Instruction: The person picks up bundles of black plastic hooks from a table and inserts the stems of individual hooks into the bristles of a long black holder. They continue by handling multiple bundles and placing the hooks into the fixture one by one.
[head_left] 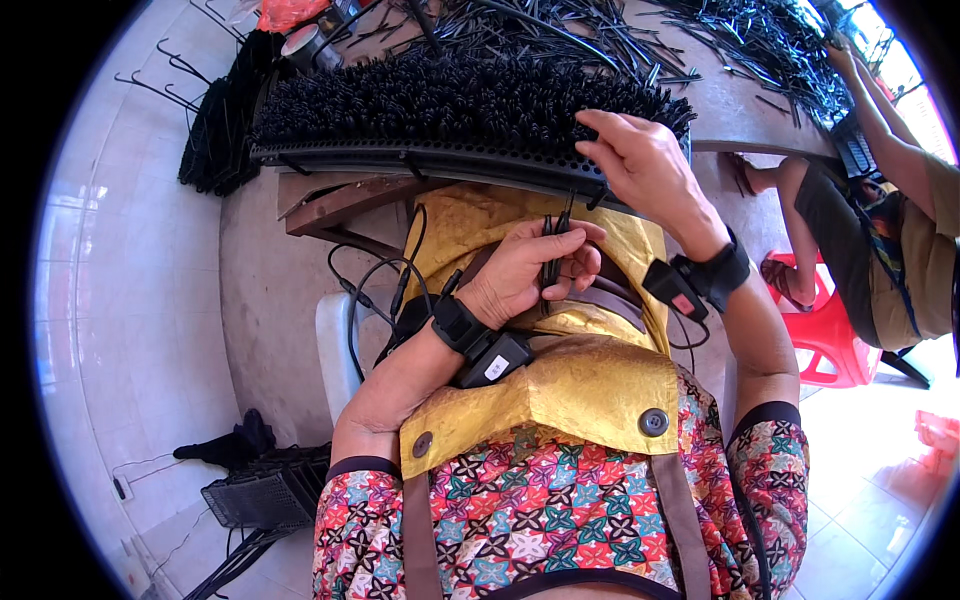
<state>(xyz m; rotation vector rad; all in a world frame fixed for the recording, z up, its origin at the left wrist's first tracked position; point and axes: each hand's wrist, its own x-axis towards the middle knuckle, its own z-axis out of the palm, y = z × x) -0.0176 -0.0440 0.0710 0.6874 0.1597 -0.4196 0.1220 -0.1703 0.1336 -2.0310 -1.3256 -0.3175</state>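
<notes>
My left hand (540, 262) is closed around a few slim black pointed pieces (550, 250), held in front of the yellow apron with their tips upward. Just above and right of it, my right hand (650, 175) hovers at the near right edge of a long black perforated rack (400, 160). Its thumb and forefinger are apart, with dark pieces showing behind the gap. I see nothing in that hand. Black slender pieces (440, 100) stand upright, densely packed, across the rack. Its near edge shows a row of bare holes.
Loose black pieces (530, 35) lie heaped on the table behind the rack. A tin can (305, 45) stands at back left. On the right, a co-worker's arms (880, 110) reach to another pile, near a red stool (835, 335). Black crates (265, 490) are on the floor, lower left.
</notes>
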